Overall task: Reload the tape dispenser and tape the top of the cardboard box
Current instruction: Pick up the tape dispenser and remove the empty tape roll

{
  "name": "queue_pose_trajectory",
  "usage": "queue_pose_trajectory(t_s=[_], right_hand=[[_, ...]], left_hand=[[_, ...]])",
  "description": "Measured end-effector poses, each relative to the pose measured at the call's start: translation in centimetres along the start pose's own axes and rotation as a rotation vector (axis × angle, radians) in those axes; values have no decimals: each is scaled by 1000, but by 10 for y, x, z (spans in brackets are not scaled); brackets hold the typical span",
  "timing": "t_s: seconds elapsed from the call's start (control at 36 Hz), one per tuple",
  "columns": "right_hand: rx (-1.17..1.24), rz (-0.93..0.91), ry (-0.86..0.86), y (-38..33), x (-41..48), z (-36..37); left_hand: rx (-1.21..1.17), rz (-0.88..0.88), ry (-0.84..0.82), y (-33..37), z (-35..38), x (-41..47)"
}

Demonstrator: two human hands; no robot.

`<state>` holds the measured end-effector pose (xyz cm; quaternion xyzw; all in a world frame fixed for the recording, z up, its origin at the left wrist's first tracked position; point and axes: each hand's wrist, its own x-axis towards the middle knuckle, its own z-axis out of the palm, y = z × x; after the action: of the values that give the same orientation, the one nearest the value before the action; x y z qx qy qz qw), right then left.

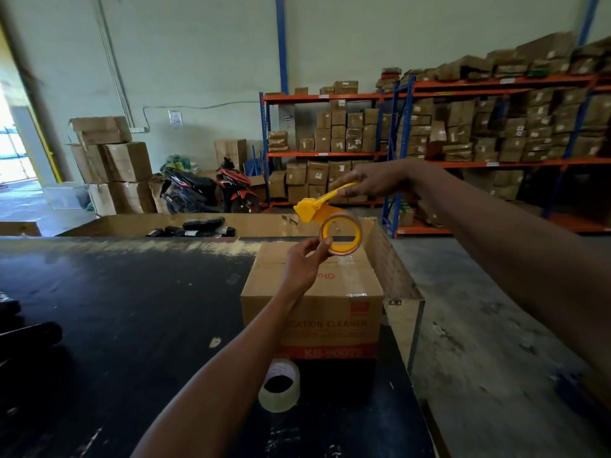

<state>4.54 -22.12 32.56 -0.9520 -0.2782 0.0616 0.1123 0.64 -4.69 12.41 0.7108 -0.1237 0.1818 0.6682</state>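
My right hand (370,181) grips the yellow tape dispenser (325,206) by its handle. My left hand (305,262) pinches the tape roll (340,236) mounted on it, above the cardboard box (314,305) on the black table (132,309). A spare tape roll (279,385) stands beside the box.

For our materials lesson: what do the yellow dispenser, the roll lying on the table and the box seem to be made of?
Yellow dispenser: probably moulded plastic, evenly bright and smooth. Roll on the table: clear glossy film tape, translucent, on a pale core, perhaps card. Box: brown matt cardboard, printed, with folded flaps.
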Motion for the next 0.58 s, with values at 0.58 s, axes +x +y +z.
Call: queue_pose_trajectory(t_s=[0.58], right_hand=[[-3,7,7,3,-7,28]], left_hand=[[-212,-228,-24,-17,7,-25]])
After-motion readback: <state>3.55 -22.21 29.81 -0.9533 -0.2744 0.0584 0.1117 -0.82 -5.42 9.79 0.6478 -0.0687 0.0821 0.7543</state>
